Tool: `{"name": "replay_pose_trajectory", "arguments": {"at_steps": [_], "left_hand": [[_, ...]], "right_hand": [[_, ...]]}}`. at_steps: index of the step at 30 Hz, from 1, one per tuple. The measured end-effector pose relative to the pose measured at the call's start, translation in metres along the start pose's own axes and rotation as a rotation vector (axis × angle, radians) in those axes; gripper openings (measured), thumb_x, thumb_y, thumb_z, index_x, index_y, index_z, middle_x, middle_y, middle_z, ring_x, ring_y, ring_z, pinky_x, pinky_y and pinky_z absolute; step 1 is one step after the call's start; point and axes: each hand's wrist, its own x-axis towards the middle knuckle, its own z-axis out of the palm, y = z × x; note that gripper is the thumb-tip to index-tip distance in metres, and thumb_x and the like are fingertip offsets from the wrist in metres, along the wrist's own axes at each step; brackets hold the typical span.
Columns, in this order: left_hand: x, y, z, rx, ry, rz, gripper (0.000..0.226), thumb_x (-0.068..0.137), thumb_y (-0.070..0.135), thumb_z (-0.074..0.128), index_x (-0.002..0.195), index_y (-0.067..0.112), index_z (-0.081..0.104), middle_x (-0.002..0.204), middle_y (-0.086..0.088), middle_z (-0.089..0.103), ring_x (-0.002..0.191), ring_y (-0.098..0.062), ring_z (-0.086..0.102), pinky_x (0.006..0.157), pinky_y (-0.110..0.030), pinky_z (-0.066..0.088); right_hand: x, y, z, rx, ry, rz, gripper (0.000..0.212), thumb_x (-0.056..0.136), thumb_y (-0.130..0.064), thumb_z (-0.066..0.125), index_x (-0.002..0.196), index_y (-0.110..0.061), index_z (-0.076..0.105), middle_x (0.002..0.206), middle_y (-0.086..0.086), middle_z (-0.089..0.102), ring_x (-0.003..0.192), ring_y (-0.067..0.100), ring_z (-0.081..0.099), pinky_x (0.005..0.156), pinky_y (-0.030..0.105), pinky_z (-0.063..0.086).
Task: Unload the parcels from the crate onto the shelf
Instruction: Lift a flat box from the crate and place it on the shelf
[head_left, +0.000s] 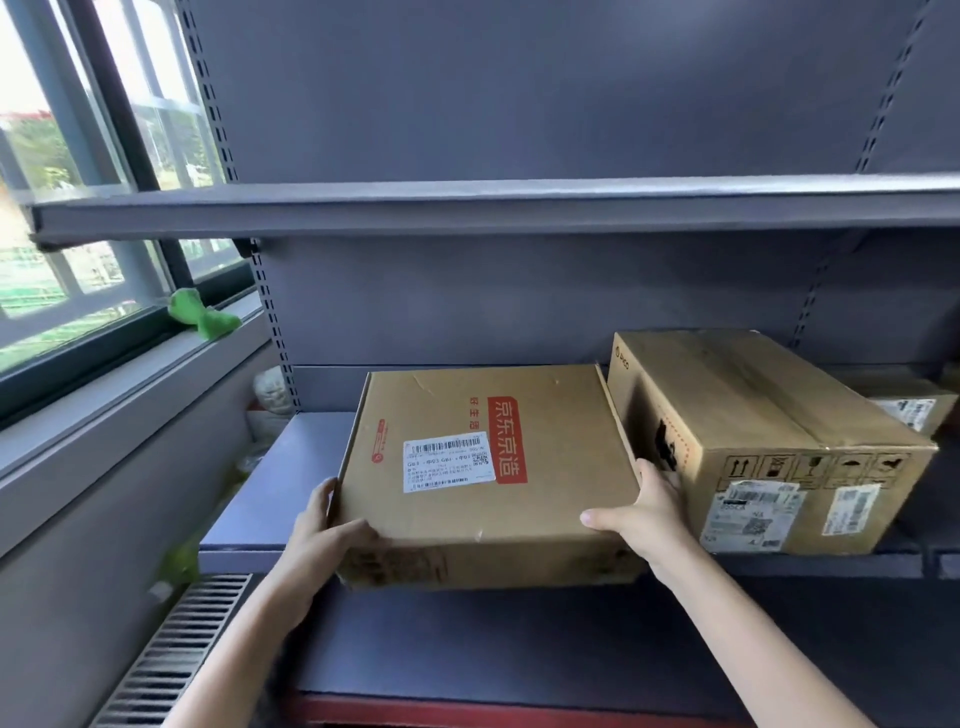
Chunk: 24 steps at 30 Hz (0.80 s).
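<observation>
My left hand (324, 540) gripped the near-left corner of the flat parcel (483, 467), thumb on its top face and fingers wrapped under the front edge. The parcel extended directly ahead of both hands, its long axis running across between them, its far portion resting on the shelf (291, 467) and its near edge overhanging the shelf lip. My right hand (644, 514) clamped the near-right corner likewise. Just beyond that hand stood the taller carton (763, 441), almost touching the parcel's right side. In my judgement, the coming move was a straight push away from both hands, keeping clear of that carton.
</observation>
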Motion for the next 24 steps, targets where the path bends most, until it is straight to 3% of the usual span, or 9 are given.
{"name": "replay_pose_trajectory", "arguments": {"at_steps": [2,4,8,11,13,15,19,24], "left_hand": [[0.011,0.007,0.002,0.019,0.005,-0.005,0.067,0.05,0.025,0.061,0.115,0.031,0.043,0.109,0.003,0.057,0.092,-0.014,0.058,0.065,-0.03,0.048],[0.021,0.01,0.003,0.032,0.012,-0.017,0.068,0.051,0.028,0.061,0.116,0.029,0.043,0.114,-0.002,0.056,0.1,-0.024,0.059,0.079,-0.037,0.051],[0.037,0.009,0.008,0.029,0.023,-0.01,0.077,0.051,0.028,0.06,0.126,0.024,0.044,0.118,-0.004,0.056,0.102,-0.028,0.058,0.082,-0.038,0.048],[0.047,0.007,0.01,0.02,0.02,-0.004,0.074,0.052,0.029,0.06,0.123,0.026,0.044,0.115,0.0,0.056,0.1,-0.022,0.057,0.075,-0.031,0.045],[0.056,0.007,0.01,0.023,-0.008,-0.001,0.063,0.054,0.03,0.06,0.115,0.031,0.044,0.11,0.003,0.057,0.094,-0.016,0.058,0.069,-0.027,0.045],[0.067,0.008,0.012,0.025,-0.032,0.001,0.056,0.056,0.031,0.059,0.111,0.033,0.046,0.111,0.001,0.057,0.094,-0.016,0.058,0.068,-0.028,0.046],[0.092,0.011,0.016,0.04,-0.056,0.004,0.05,0.057,0.032,0.058,0.106,0.037,0.047,0.121,-0.007,0.052,0.101,-0.02,0.056,0.074,-0.031,0.046],[0.119,0.015,0.022,0.101,-0.053,0.006,0.065,0.058,0.034,0.057,0.121,0.03,0.043,0.127,-0.012,0.048,0.113,-0.03,0.05,0.099,-0.047,0.043]], "right_hand": [[0.011,-0.004,0.0,0.01,-0.019,0.005,0.091,0.06,-0.017,0.086,0.136,-0.007,0.037,0.138,0.012,0.032,0.125,0.028,0.038,0.101,0.037,0.036],[0.021,-0.007,-0.001,0.034,-0.038,0.014,0.078,0.061,-0.017,0.085,0.126,-0.005,0.044,0.132,0.011,0.038,0.114,0.025,0.045,0.093,0.033,0.039],[0.037,-0.009,-0.001,-0.002,-0.068,0.04,0.061,0.056,-0.02,0.084,0.107,-0.007,0.052,0.121,0.01,0.051,0.106,0.026,0.053,0.093,0.042,0.046],[0.048,-0.006,-0.004,-0.008,-0.135,0.031,0.072,0.056,-0.015,0.084,0.117,-0.007,0.047,0.118,0.006,0.05,0.107,0.023,0.05,0.091,0.037,0.045],[0.054,-0.006,-0.004,-0.001,-0.177,0.02,0.079,0.059,-0.008,0.083,0.126,-0.009,0.04,0.107,-0.003,0.046,0.101,0.017,0.044,0.081,0.027,0.039],[0.064,-0.008,-0.003,-0.012,-0.182,0.012,0.082,0.059,-0.006,0.083,0.127,-0.007,0.039,0.115,0.003,0.043,0.102,0.018,0.043,0.083,0.028,0.037],[0.086,-0.014,0.004,-0.034,-0.161,0.031,0.083,0.054,-0.009,0.084,0.125,-0.005,0.04,0.128,0.012,0.042,0.114,0.025,0.046,0.097,0.036,0.041],[0.107,-0.018,0.011,-0.038,-0.129,0.046,0.083,0.055,-0.01,0.084,0.125,-0.006,0.04,0.128,0.012,0.038,0.118,0.026,0.042,0.101,0.039,0.04]]}}
